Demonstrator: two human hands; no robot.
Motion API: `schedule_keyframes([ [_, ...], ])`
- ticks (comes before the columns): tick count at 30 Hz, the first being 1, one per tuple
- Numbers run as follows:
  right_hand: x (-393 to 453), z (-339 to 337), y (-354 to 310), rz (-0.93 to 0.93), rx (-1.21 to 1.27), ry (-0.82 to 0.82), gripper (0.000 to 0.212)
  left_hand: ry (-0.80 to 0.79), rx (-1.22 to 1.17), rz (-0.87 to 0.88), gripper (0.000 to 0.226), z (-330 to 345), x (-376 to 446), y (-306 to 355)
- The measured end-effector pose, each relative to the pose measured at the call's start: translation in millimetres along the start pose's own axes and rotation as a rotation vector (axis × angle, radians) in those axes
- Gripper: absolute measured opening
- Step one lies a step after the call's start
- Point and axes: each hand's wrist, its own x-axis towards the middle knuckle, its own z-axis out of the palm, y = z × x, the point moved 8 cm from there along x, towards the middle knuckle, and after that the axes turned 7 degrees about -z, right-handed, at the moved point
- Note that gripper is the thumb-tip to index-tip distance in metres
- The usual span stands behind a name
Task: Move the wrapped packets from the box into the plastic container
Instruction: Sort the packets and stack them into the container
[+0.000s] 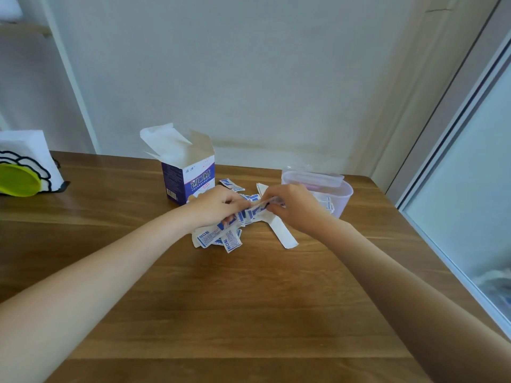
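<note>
Soft daylight, wide-angle edge bending, slight blur

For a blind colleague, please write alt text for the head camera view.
Two bare hands, left hand and right hand, gather wrapped packets piled on a wooden table. Behind the pile stand an opened box and, to its right, a clear plastic container.

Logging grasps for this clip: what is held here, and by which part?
Both hands hold a bunch of wrapped packets above the pile: left hand at its left end, right hand at its right end.
</note>
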Motion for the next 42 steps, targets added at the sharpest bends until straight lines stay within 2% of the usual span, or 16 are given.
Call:
schedule_keyframes([
  [2, -1.6, -5.0, 5.1, 0.022, 0.017, 0.057, 0.022, 0.022, -0.14, -0.052, 0.019, -0.7, 1.2, -3.2],
  [7, -6.5, -16.6, 18.8, 0.109, 0.057, 0.152, 0.027, 0.054, -0.605, -0.216, 0.039, -2.6, 2.5, -16.7],
  [10, -10.7, -13.7, 24.8, 0.157, 0.081, 0.147, 0.024, 0.089, -0.776, -0.253, 0.033, -8.4, 2.5, -23.4],
  [12, -18.1, -11.5, 33.9, 0.271, 0.25, 0.203, 0.015, 0.105, -0.76, -0.252, 0.022, -11.7, 1.2, -25.1],
  [16, -31.6, 11.6, 51.3, 0.6, 1.021, 0.323, 0.019, 0.197, -0.719, -0.27, 0.017, -17.2, -1.5, -30.8],
  [19, -33.8, 30.7, 47.4, 0.741, 1.494, 0.361, 0.016, 0.296, -0.632, -0.247, 0.021, -20.5, -1.6, -26.5],
  [22, -31.0, 43.3, 30.6, 0.736, 1.625, 0.261, 0.014, 0.376, -0.526, -0.194, 0.021, -20.5, -3.3, -16.6],
  [26, -22.1, 54.3, 11.6, 0.73, 1.708, 0.216, 0.007, 0.365, -0.328, 0.018, 0.023, -11.9, -9.4, 12.7],
  [28, -16.0, 52.9, 8.3, 0.718, 1.68, 0.232, 0.006, 0.348, -0.237, 0.074, 0.024, -9.9, -13.0, 21.9],
  [32, -6.7, 41.2, 23.6, 0.718, 1.551, 0.374, 0.017, 0.262, -0.191, 0.103, 0.018, -14.0, -17.0, 21.4],
  [35, -6.0, 22.3, 40.4, 0.68, 1.305, 0.517, 0.015, 0.223, -0.01, 0.134, 0.022, -20.1, -17.8, 17.4],
  [36, -6.4, 9.8, 42.4, 0.62, 1.105, 0.535, 0.018, 0.188, 0.116, 0.129, 0.029, -19.0, -16.5, 13.7],
  [38, -4.3, -21.6, 25.2, 0.33, 0.473, 0.459, 0.027, 0.048, 0.372, 0.081, 0.048, -8.7, -10.5, -2.4],
  [40, -1.4, -19.8, -4.8, 0.047, -0.171, 0.214, 0.041, -0.063, 0.572, 0.021, 0.061, 2.1, -5.4, -18.5],
  [41, -2.6, -7.7, -12.2, -0.047, -0.367, 0.097, 0.046, -0.089, 0.629, 0.01, 0.063, 6.3, -4.8, -21.5],
  [42, -5.6, 5.4, -13.9, -0.105, -0.462, 0.014, 0.047, -0.096, 0.654, 0.007, 0.061, 9.4, -3.6, -22.7],
])
